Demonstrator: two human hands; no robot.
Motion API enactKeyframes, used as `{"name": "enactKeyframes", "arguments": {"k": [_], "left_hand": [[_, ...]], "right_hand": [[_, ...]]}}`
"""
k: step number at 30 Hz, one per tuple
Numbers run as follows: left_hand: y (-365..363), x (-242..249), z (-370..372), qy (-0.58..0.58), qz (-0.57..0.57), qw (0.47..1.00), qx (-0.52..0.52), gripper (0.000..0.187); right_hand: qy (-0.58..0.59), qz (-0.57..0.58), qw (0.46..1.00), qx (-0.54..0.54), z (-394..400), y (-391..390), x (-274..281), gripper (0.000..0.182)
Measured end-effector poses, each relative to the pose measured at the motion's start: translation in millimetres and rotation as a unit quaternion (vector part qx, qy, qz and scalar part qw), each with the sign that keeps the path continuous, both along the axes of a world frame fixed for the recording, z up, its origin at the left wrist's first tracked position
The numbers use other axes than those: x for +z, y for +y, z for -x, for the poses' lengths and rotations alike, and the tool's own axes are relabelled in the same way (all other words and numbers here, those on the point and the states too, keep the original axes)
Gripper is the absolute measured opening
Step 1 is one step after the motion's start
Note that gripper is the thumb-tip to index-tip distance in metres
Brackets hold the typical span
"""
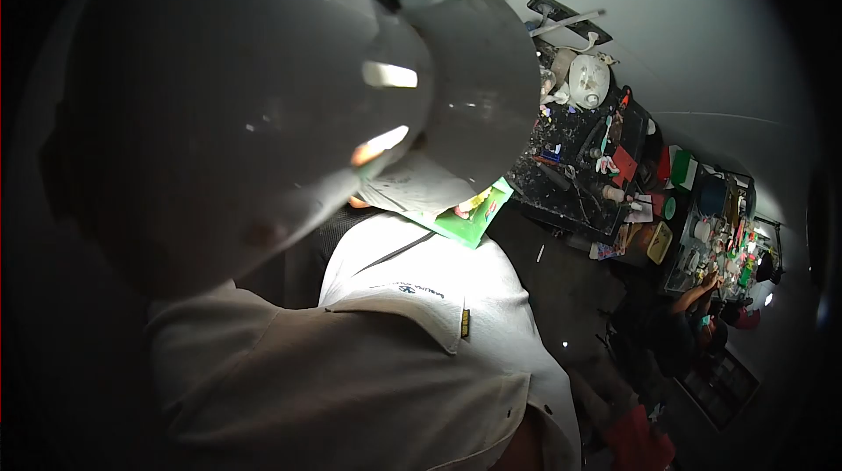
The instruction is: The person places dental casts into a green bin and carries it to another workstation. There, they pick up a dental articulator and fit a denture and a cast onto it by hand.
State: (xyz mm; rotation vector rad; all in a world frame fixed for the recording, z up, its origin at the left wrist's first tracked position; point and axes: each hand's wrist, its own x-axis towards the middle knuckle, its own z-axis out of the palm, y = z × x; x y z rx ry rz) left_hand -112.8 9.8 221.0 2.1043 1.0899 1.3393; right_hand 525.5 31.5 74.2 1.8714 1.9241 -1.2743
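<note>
Neither of my hands can be made out. A large glossy grey rounded housing (246,120) fills the left and upper part of the tilted view, with a second grey dome (478,85) beside it. Below it lies a white coat (412,260) with dark lettering on it, and its beige-grey collar and shoulder (368,374) spread along the bottom. A green-edged tray or sheet (478,224) with small coloured pieces shows partly between the dome and the coat; the rest of it is hidden.
A cluttered dark workbench (561,195) stands at the right, bearing a white plastic jug (589,81) and small tools. Further off, another person (671,335) reaches over a second crowded bench (680,274). A red thing (640,445) is at the lower right.
</note>
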Motion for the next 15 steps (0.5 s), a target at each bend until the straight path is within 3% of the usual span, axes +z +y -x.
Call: {"name": "enactKeyframes", "arguments": {"k": [7, 11, 15], "left_hand": [[18.5, 11.6, -28.3, 0.007, 0.003, 0.999, -0.044, 0.056], [48.6, 25.7, -68.0, 0.018, 0.015, 0.995, -0.099, 0.057], [78.4, 34.4, -122.7, 0.057, 0.037, 0.989, -0.128, 0.070]], "right_hand": [[0.009, 0.031, 0.999, -0.043, -15.9, -27.6, -15.5, 0.040], [0.017, 0.036, 0.992, -0.123, -26.0, -72.1, 2.2, 0.040], [0.030, 0.029, 0.973, -0.226, -62.2, -130.0, -32.2, 0.040]]}}
